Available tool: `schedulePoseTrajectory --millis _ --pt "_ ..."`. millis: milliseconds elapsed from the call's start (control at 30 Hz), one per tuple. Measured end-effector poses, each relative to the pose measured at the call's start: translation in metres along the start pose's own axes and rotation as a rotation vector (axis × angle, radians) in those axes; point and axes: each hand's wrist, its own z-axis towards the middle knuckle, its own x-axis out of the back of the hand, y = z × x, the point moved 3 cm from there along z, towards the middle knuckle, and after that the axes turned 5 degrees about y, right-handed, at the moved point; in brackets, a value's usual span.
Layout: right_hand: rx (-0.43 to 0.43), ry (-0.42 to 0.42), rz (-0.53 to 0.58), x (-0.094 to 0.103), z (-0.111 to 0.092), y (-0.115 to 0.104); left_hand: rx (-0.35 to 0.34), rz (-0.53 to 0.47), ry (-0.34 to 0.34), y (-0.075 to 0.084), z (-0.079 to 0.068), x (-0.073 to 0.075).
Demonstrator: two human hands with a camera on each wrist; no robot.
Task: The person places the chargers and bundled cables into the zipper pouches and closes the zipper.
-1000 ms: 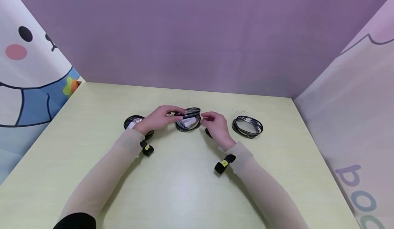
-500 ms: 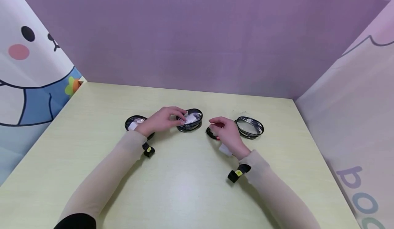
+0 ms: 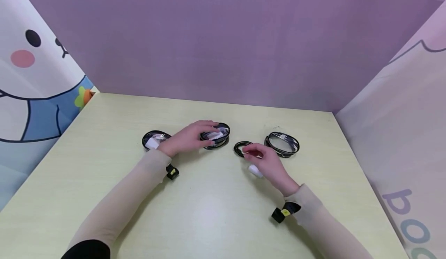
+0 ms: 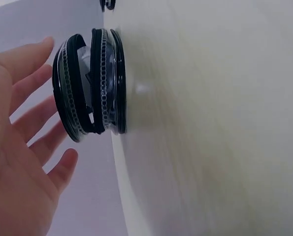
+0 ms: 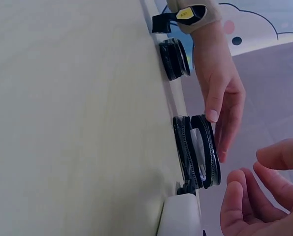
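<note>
In the head view, my left hand [image 3: 195, 136] lies over the middle round clear pouch with black zip trim [image 3: 220, 136]. Its fingers are spread loosely at the lid in the left wrist view, where a gap shows between the pouch's two zip edges [image 4: 104, 81]. Something pale is inside the pouch. My right hand [image 3: 267, 164] hovers over a coiled black cable [image 3: 238, 149], fingers loosely bent. Nothing shows between those fingers in the right wrist view. Below the right hand lies a white block [image 3: 255, 170], also large in the right wrist view.
Another round pouch [image 3: 152, 138] with a white item in it lies left, partly behind my left wrist. A further round clear pouch [image 3: 283, 144] lies to the right. The pale table [image 3: 209, 212] meets a purple wall [image 3: 216, 46] at the back, with printed cloths at both sides.
My right hand has drawn away from the middle pouch, rightward and nearer to me, uncovering the cable. The pouch's raised lid has come down, and my left hand has loosened its hold on it.
</note>
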Motion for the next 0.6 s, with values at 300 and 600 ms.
schedulePoseTrajectory --millis 300,600 --pt "0.063 -0.118 -0.002 -0.005 -0.015 -0.003 -0.001 0.064 -0.070 0.002 -0.002 0.003" --pt "0.034 -0.167 -0.020 -0.009 -0.025 0.001 0.055 -0.043 -0.094 -0.006 -0.012 0.004"
